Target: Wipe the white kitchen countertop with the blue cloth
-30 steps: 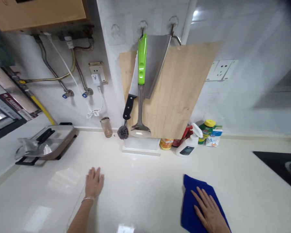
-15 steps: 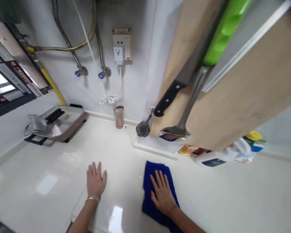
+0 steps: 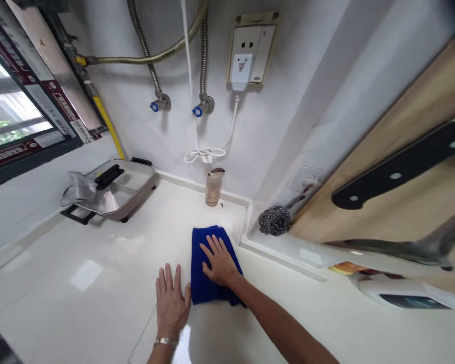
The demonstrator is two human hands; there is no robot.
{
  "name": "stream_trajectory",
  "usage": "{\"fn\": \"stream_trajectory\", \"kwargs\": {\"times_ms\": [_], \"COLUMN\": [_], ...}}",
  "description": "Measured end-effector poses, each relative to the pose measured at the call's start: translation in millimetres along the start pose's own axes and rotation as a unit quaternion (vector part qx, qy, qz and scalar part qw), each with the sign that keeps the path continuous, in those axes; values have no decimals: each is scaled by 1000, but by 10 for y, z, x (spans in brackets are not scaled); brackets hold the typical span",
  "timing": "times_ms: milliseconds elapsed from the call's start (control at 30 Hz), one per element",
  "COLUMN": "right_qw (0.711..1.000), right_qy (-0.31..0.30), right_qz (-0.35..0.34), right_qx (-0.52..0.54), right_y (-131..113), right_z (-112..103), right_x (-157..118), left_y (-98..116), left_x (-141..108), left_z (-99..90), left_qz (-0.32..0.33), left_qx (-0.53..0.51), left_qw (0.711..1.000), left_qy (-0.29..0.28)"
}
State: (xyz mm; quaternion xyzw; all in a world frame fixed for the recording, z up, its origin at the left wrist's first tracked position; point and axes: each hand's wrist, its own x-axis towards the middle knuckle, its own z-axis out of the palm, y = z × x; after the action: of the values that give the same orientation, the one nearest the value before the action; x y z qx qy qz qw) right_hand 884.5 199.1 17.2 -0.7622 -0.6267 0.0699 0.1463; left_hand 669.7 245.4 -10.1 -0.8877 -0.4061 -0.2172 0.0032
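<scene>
- Right hand (image 3: 220, 264): open, palm down, fingers spread, pressed flat on the blue cloth (image 3: 202, 292); not gripping it.
- Left hand (image 3: 171, 307): open and empty, palm down on the white worktop (image 3: 98, 308), lower centre of the frame, thumb just beside the cloth's left edge. Metal bracelet (image 3: 166, 342) noted on the wrist.
- Cloth: lies on the worktop, centre of the frame, slightly below the middle.
- Cup (image 3: 213, 191): brownish, see-through, upright near the wall, above the cloth.
- Electric pan (image 3: 136, 188): left of the frame, glass lid on, clear plastic bag (image 3: 80, 188) on its left part.
- Steel scourer (image 3: 275, 220): hangs right of centre, beside the wooden board (image 3: 394, 121).
- Black knife handle (image 3: 413, 164): right of the frame, in front of the board.
- White plug (image 3: 240, 71): seated in the wall socket (image 3: 263, 48), above the cup.
</scene>
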Motion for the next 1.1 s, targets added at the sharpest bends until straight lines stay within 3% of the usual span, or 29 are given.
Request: {"fn": "stream_trajectory", "kwargs": {"times_ms": [167,233,333,467,667,833,900,967,1100], "right_qw": [986,976,974,984,997,991,983,976,977], "right_qy": [56,71,78,79,56,94,118,139,172], "right_qz": [154,196,197,140,21,80,123,153,128], "right_qx": [-40,-57,-75,-74,-49,-58,-64,-64,-14], "right_y": [172,210,167,-41,-199,-97,-50,2,176], "right_z": [85,126,195,284,280,200,184,163,91], "right_x": [489,557,479,53,-879,-1607,-1871,-2105,-2504], "left_y": [-17,-22,-38,-79,-125,-147,-17,292,1354], "left_x": [-19,-26,-39,-55,-35,-19,-1,-2,-242], "left_z": [23,34,52,101,158,62,6,-41,-75], "left_qz": [-5,-10,-16,-20,-26,-41,-68,-47,135], "left_qx": [1,-3,-13,-36,-66,-82,-89,-114,-200], "left_qw": [1000,1000,1000,999,997,996,993,992,967], "left_qy": [2,7,14,19,35,-2,-25,-35,-81]}}
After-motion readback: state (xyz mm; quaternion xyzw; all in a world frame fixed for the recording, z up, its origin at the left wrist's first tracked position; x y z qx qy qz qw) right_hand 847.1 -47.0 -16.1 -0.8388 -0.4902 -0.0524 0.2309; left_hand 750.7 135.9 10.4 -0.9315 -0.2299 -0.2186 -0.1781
